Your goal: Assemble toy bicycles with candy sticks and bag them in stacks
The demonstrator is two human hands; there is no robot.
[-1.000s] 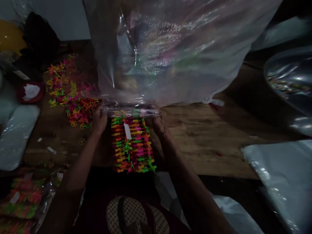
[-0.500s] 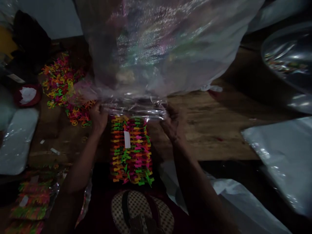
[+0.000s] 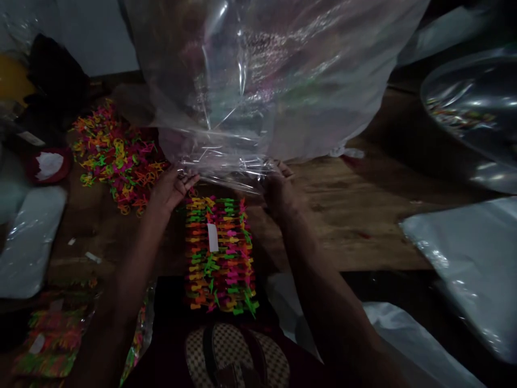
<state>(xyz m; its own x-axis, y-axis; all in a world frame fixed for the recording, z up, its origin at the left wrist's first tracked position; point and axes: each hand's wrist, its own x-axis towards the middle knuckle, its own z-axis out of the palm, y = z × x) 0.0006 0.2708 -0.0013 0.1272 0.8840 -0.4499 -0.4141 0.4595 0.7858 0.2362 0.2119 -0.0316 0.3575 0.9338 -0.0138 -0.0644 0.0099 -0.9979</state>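
A crinkled clear plastic bag (image 3: 234, 164) is stretched between my hands, its lower edge gathered in shiny folds. My left hand (image 3: 173, 188) grips its left end, some fingers curled and one pointing right. My right hand (image 3: 279, 189) is closed on the right end, its fingers partly hidden by the plastic. Below it lies a block of neatly rowed small plastic toys (image 3: 221, 269) in pink, orange, green and yellow, with a white paper label (image 3: 212, 237) on top. The two hands are above and to either side of this block.
Loose colourful plastic pieces (image 3: 117, 156) are heaped left. A large filled plastic sack (image 3: 323, 102) rises behind the hands. At right are a metal basin (image 3: 444, 129) and stacked plastic bags (image 3: 464, 248); another stack (image 3: 34, 242) and packed toys (image 3: 52, 339) lie left.
The clear bag now stands up higher in front of the sack. My left hand has moved slightly right, its fingers more visible, and my right hand has turned inward.
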